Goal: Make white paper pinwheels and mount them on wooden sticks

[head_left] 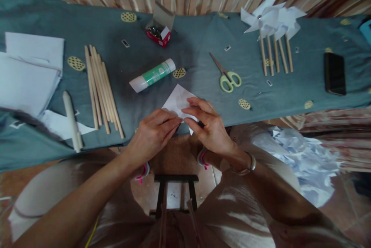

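A small piece of white paper (177, 99), one corner pointing away from me, lies at the table's front edge. My left hand (155, 126) is closed, with thumb and fingertips pinching the paper's near left side. From the other side my right hand (210, 124) grips the same paper, its thumb and index finger close together near the left fingertips and its other fingers arched over the sheet. The fingers hide part of the near edge. A glue stick (155, 74) lies just beyond my left hand, and green-handled scissors (227, 76) rest to the right.
Wooden sticks (100, 89), a light-coloured knife-like tool (71, 120) and stacked paper (26, 77) lie left. At the back stands an open red box (158, 35) of small pins. Paper pinwheels (269, 17) and a phone (334, 74) lie right. A bag of paper scraps (304, 166) sits below.
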The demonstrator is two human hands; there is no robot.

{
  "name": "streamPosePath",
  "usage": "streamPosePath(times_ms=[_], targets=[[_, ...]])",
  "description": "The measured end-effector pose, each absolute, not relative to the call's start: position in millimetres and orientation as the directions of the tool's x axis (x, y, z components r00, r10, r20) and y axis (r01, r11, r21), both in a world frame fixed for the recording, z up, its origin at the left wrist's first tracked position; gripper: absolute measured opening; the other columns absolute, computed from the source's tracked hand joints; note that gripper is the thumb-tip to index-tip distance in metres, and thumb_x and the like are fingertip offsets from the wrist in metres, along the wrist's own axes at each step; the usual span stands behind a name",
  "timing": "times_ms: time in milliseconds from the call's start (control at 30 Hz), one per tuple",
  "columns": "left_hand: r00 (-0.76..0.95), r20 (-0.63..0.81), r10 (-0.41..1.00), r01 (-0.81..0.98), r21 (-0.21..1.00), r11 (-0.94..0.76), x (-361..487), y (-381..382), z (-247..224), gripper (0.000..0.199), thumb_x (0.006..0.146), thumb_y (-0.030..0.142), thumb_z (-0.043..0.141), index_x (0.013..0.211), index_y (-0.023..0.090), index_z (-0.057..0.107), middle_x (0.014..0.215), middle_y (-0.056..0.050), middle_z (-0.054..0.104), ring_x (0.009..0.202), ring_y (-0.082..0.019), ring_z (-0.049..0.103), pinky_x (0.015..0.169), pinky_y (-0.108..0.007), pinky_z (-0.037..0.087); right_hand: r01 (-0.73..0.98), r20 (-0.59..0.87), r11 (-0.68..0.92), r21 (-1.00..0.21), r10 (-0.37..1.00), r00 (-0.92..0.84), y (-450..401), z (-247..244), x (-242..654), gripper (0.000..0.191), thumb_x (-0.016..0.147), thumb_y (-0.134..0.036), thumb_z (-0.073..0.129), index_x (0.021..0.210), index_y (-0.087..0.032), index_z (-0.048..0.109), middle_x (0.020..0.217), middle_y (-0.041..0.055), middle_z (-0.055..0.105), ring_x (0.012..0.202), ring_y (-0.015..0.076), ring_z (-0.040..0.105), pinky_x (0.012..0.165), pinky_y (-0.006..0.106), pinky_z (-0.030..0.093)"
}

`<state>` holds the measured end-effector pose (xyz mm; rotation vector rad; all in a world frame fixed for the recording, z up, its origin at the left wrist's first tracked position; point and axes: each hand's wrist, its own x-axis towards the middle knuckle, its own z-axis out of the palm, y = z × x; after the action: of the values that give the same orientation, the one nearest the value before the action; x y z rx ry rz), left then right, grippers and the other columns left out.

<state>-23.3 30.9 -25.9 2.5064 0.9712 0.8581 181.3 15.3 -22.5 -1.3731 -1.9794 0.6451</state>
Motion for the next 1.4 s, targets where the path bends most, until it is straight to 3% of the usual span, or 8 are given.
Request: streamPosePath(times_ms=[200, 467, 600, 767, 1000, 1200, 1400], targets=[[0.596, 0.422, 0.684, 0.503, 0.468, -0.727, -22.4, 31.8, -26.5, 0.015, 0.094, 0.015, 0.058, 0.103, 0.014, 0.070, 0.092, -0.006, 0.071, 0.088, -0.018, 0.067, 0.077, -0.030, 0.058, 0.654, 0.242, 0.370, -0.660, 0.929, -0.281, 15.2, -24.1, 181.5, 0.021, 0.094, -0.024, 0.057, 0.111, -0.020, 0.070, 0.131, 0.0127, 0.062, 0.115, 0.0241, 0.061, 0.101, 0.046, 0.053], [0.614, 0.428, 0.663, 0.491, 0.451, -0.745, -21.3, 31.4, -25.4, 0.014, 0.094, 0.014, 0.058, 0.104, 0.014, 0.067, 0.094, -0.007, 0.070, 0.090, -0.020, 0.065, 0.080, -0.032, 0.058, 0.779, 0.266, 0.460, -0.426, 0.887, -0.379, 8.9, -27.6, 178.7, 0.031, 0.096, -0.014, 0.042, 0.117, -0.021, 0.063, 0.144, 0.0134, 0.053, 0.133, 0.0290, 0.048, 0.106, 0.053, 0.044], [0.622, 0.426, 0.657, 0.511, 0.415, -0.753, -21.6, 31.9, -23.7, 0.013, 0.094, 0.016, 0.058, 0.104, 0.013, 0.066, 0.092, -0.007, 0.067, 0.089, -0.020, 0.063, 0.077, -0.032, 0.057, 0.792, 0.315, 0.494, -0.359, 0.863, -0.395, 9.0, -32.5, 171.2, 0.031, 0.097, -0.015, 0.038, 0.117, -0.021, 0.061, 0.145, 0.0124, 0.053, 0.135, 0.0264, 0.047, 0.106, 0.048, 0.044], [0.634, 0.409, 0.656, 0.535, 0.380, -0.755, -22.0, 32.4, -23.4, 0.014, 0.095, 0.017, 0.058, 0.103, 0.012, 0.067, 0.093, -0.008, 0.067, 0.088, -0.020, 0.061, 0.075, -0.031, 0.055, 0.768, 0.332, 0.506, -0.392, 0.857, -0.395, 8.2, -32.6, 170.6, 0.033, 0.095, -0.013, 0.038, 0.117, -0.018, 0.062, 0.143, 0.0147, 0.055, 0.135, 0.0271, 0.048, 0.107, 0.048, 0.044], [0.650, 0.401, 0.646, 0.545, 0.347, -0.764, -29.9, 40.1, -22.7, 0.017, 0.097, 0.018, 0.054, 0.106, 0.014, 0.067, 0.097, -0.009, 0.069, 0.089, -0.021, 0.061, 0.077, -0.035, 0.055, 0.728, 0.286, 0.391, -0.563, 0.919, -0.273, 11.8, -23.3, 194.6, 0.040, 0.096, -0.016, 0.039, 0.132, -0.021, 0.057, 0.147, 0.0125, 0.052, 0.137, 0.0267, 0.048, 0.112, 0.053, 0.042], [0.610, 0.426, 0.668, 0.602, 0.299, -0.740, -42.7, 59.9, -19.1, 0.016, 0.097, 0.024, 0.052, 0.101, 0.022, 0.068, 0.095, -0.006, 0.069, 0.087, -0.022, 0.061, 0.077, -0.038, 0.055, 0.754, 0.260, 0.375, -0.539, 0.926, -0.275, 11.8, -18.3, 196.4, 0.034, 0.097, -0.019, 0.044, 0.124, -0.017, 0.063, 0.141, 0.0160, 0.057, 0.127, 0.0273, 0.058, 0.109, 0.052, 0.047], [0.564, 0.477, 0.674, 0.616, 0.301, -0.728, -44.0, 57.3, -12.7, 0.020, 0.095, 0.018, 0.054, 0.112, 0.025, 0.063, 0.106, -0.007, 0.067, 0.096, -0.023, 0.059, 0.083, -0.039, 0.052, 0.775, 0.215, 0.368, -0.513, 0.930, -0.299, 6.8, -12.1, 189.6, 0.031, 0.096, -0.021, 0.046, 0.120, -0.015, 0.065, 0.139, 0.0163, 0.059, 0.128, 0.0285, 0.058, 0.111, 0.054, 0.045]])
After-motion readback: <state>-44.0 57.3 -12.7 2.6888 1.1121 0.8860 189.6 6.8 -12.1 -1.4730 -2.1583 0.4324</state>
